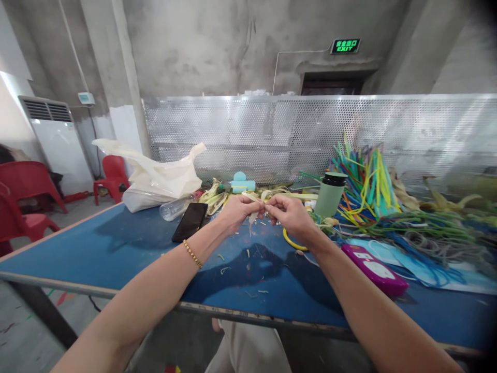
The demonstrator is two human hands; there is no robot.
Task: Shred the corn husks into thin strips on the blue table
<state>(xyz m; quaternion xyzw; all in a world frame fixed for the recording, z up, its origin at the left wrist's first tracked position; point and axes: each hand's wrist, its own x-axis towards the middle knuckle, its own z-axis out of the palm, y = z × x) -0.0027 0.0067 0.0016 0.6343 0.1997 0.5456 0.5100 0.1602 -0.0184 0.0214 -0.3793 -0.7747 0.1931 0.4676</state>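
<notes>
The person's left hand (235, 211) and right hand (289, 215) come together over the blue table (128, 243), thumbs and fingers pinched close around a pale strip (265, 195). The strip sits right between the two sets of fingertips, part of it sticking up above them; from here I can't tell just how each finger grips it. A beaded bracelet (191, 254) circles the left wrist. Beneath the hands, small scraps (224, 270) are scattered across the tabletop. Over by the left forearm lies a black phone (190, 221), with a clear plastic bottle (174, 208) just beside it and a white plastic bag (163, 178) slumped behind. Near the right hand I see a yellow ring (293, 241) lying flat, partly hidden by the wrist, and a green flask (330, 197) with a black collar standing upright. Beyond the flask, colourful strips (368, 181) rise in a thick bunch, and a purple device (375, 269) rests beside the right forearm, close to a light blue mask (376, 252)
</notes>
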